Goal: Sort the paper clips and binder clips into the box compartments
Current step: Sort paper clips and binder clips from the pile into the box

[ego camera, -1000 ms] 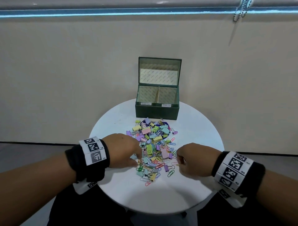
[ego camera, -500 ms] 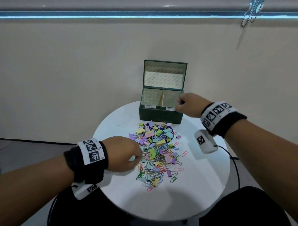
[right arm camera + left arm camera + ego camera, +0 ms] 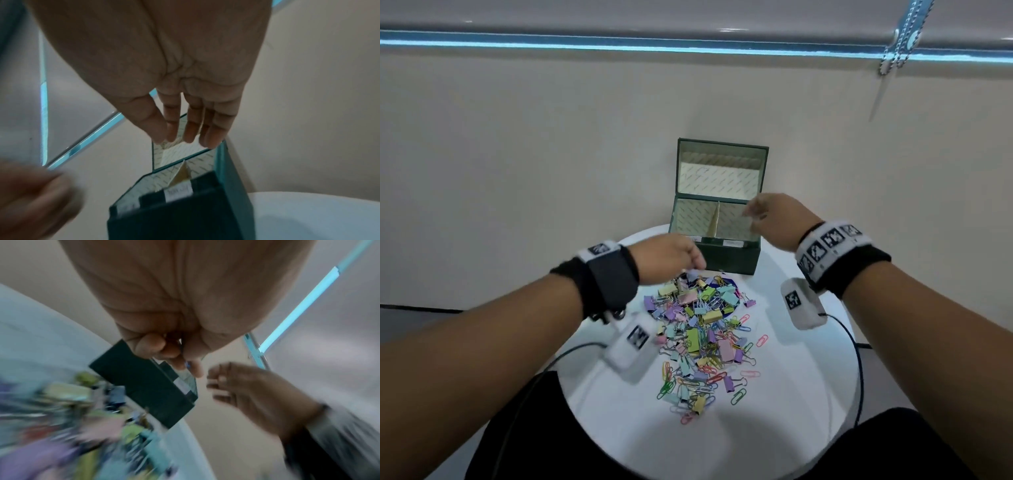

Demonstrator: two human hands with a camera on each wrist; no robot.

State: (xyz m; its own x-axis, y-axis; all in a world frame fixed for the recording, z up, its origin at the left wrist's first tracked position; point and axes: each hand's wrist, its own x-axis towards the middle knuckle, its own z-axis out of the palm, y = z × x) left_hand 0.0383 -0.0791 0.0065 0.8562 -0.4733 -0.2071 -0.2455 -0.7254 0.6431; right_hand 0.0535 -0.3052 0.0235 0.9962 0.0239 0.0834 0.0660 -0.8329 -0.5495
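A dark green box (image 3: 726, 257) stands open at the back of the round white table (image 3: 774, 428), a divider (image 3: 715, 222) splitting it into two compartments. A pile of pastel paper clips and binder clips (image 3: 702, 335) lies in front of it. My right hand (image 3: 751, 214) hovers over the right compartment; the right wrist view shows its fingers (image 3: 211, 138) straight and spread, holding nothing. My left hand (image 3: 697, 265) is blurred above the pile's far edge, near the box's left front. In the left wrist view its thumb and fingers (image 3: 185, 363) pinch a small bluish clip.
A wall rises right behind the box. Wrist camera pods hang under both forearms, and a dark cable (image 3: 856, 359) runs along the table's right edge. A bead chain (image 3: 893, 58) hangs at top right. The table's near half is bare white.
My right hand rose from the box's front rim to above the right compartment and its fingers spread. My left hand lifted off the pile and moved toward the box.
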